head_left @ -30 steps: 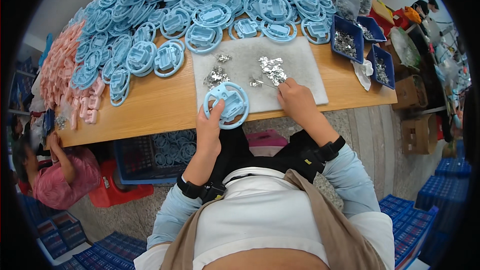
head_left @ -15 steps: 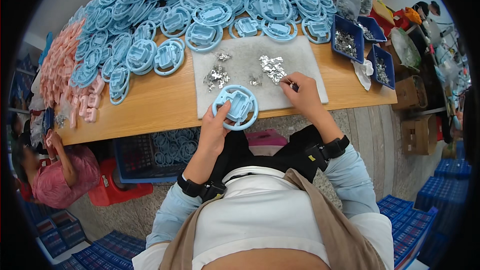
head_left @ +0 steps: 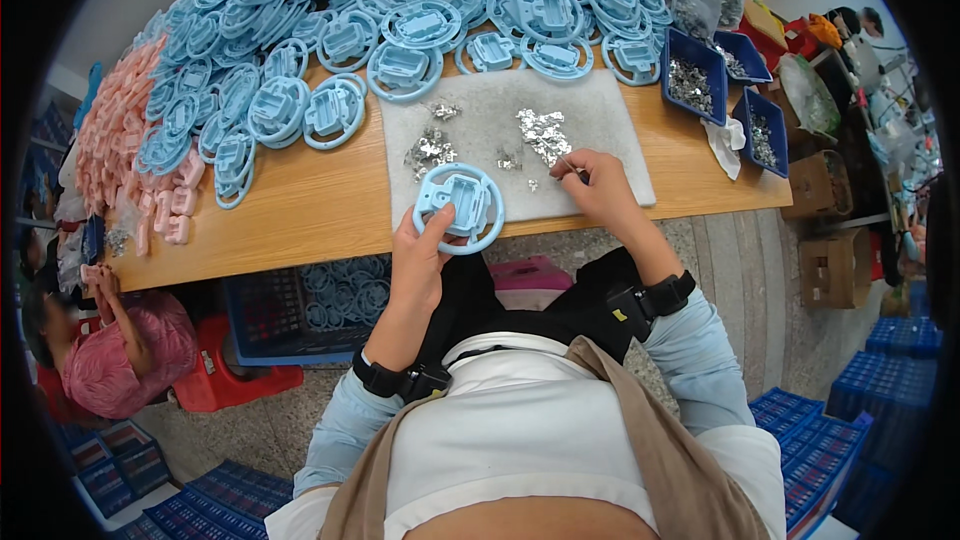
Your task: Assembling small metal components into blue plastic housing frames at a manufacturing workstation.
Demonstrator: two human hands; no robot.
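My left hand [head_left: 424, 252] is closed on a light blue toy steering wheel [head_left: 490, 230], thumb over its rim and hub. The wheel is tilted at the near edge of a whitish work pad [head_left: 590, 105], recessed hub upward. In my right hand [head_left: 603, 190], the fingers pinch a small dark-handled tool [head_left: 584, 177] with a thin tip. That tip is beside a pile of shiny metal pieces [head_left: 543, 135] on the pad. One metal piece [head_left: 532, 185] lies apart, nearer to me. Smaller metal clusters [head_left: 430, 152] rest at the pad's left.
Heaped light blue wheels [head_left: 405, 65] line the far side of the table [head_left: 300, 210]; pink plastic parts [head_left: 120, 155] lie at left. Blue bins [head_left: 692, 80] of metal pieces stand at right. Another person [head_left: 125, 350] sits at lower left. Below the table is a blue crate [head_left: 290, 315].
My left hand and the wheel have shifted slightly left and up. A single metal piece now shows apart from the pile. My right hand has moved a little left and nearer to me.
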